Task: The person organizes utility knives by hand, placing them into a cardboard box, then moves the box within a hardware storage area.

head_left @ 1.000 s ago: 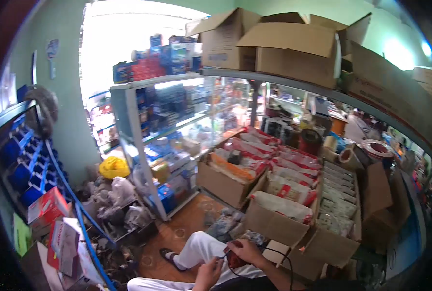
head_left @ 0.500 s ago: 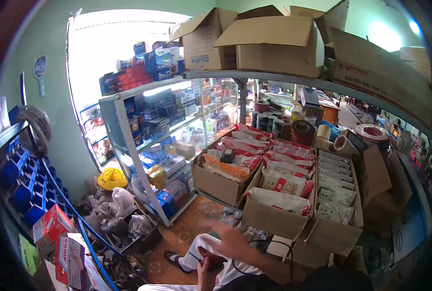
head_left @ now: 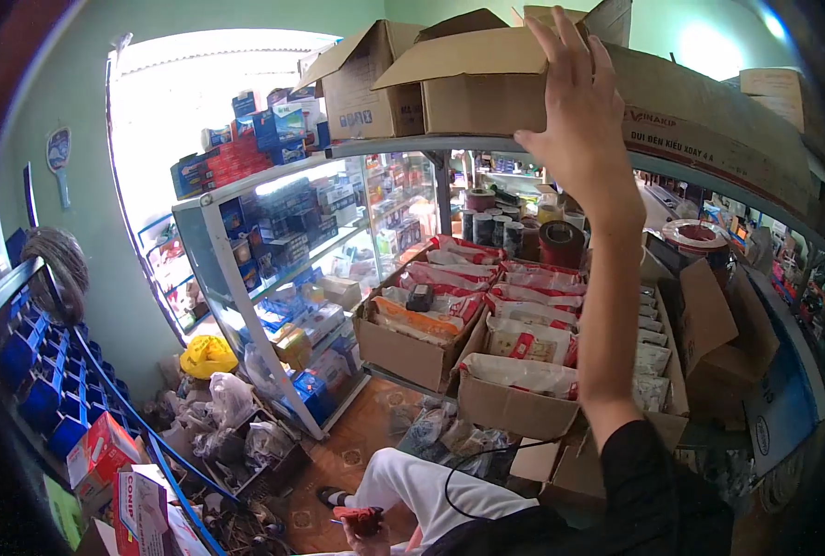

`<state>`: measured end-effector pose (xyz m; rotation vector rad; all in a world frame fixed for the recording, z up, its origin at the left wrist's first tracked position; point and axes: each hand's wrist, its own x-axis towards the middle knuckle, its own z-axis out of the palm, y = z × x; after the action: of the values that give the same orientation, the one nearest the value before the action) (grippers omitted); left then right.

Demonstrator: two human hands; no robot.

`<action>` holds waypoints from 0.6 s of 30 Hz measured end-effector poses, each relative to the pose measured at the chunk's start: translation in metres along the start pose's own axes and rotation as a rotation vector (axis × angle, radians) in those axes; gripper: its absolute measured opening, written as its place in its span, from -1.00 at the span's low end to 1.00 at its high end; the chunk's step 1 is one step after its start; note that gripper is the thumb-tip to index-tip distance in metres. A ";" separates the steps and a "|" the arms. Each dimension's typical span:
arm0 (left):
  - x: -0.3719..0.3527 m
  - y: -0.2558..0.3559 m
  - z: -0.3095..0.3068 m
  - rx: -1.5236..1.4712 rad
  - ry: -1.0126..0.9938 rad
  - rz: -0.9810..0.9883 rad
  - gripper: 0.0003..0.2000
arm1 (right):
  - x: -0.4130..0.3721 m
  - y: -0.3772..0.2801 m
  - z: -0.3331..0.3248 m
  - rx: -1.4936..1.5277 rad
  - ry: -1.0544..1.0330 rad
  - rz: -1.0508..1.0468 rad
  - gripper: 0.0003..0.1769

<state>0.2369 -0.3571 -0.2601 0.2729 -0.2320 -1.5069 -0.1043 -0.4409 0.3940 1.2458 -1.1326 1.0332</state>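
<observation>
My right hand [head_left: 584, 120] is raised high with fingers and thumb spread, its arm reaching up from a black sleeve. In this view it overlaps the right side of an open cardboard box [head_left: 482, 107] on the upper shelf; nothing shows in its grasp. Low in front of my lap, my left hand [head_left: 373, 545] is closed around a small red and dark object [head_left: 364, 521], whose kind I cannot tell. A thin tip sticks out to its left. My fingers and the frame's bottom edge hide part of that hand.
Below the shelf edge [head_left: 380, 146], cartons [head_left: 514, 403] hold several plastic-wrapped packs. A glass display cabinet [head_left: 287, 278] stands left of them. Blue bins [head_left: 37, 375] and bagged goods [head_left: 232, 398] are further left. A black cable [head_left: 450, 477] loops near my knee.
My right hand has risen from beside my left hand at my lap up to the boxes on the shelf. My left hand, with the red and dark object, has shifted lower and left.
</observation>
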 end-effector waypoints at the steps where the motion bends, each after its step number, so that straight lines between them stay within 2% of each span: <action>1: 0.003 0.000 -0.003 0.023 0.047 -0.002 -0.57 | 0.003 0.004 -0.001 0.018 -0.006 -0.051 0.24; 4: -0.003 -0.001 -0.007 0.079 0.177 0.029 -0.53 | -0.001 0.028 -0.002 -0.115 -0.069 -0.220 0.19; 7: 0.000 -0.005 -0.007 0.006 0.165 0.057 -0.61 | 0.008 0.047 -0.001 -0.187 -0.107 -0.310 0.13; 11: -0.003 -0.001 0.013 -0.030 0.172 0.062 -0.65 | 0.033 0.065 -0.009 -0.113 -0.214 -0.461 0.11; 13: -0.008 -0.001 0.041 -0.007 0.219 0.076 -0.63 | 0.043 0.066 -0.007 -0.153 -0.074 -0.577 -0.07; 15: 0.002 -0.004 0.002 -0.050 0.122 0.075 -0.64 | 0.048 0.057 -0.017 -0.176 -0.161 -0.613 -0.04; 16: 0.007 -0.005 -0.014 -0.074 0.073 0.078 -0.62 | 0.054 0.047 -0.034 -0.181 -0.316 -0.591 0.12; 17: 0.008 -0.006 -0.015 -0.058 0.122 0.091 -0.62 | 0.059 0.039 -0.046 -0.185 -0.472 -0.569 0.30; 18: 0.008 -0.008 -0.014 -0.042 0.171 0.103 -0.61 | 0.066 0.036 -0.048 -0.231 -0.523 -0.595 0.31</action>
<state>0.2347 -0.3648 -0.2764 0.3490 -0.0767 -1.3765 -0.1257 -0.3918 0.4652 1.5730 -1.1164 0.1253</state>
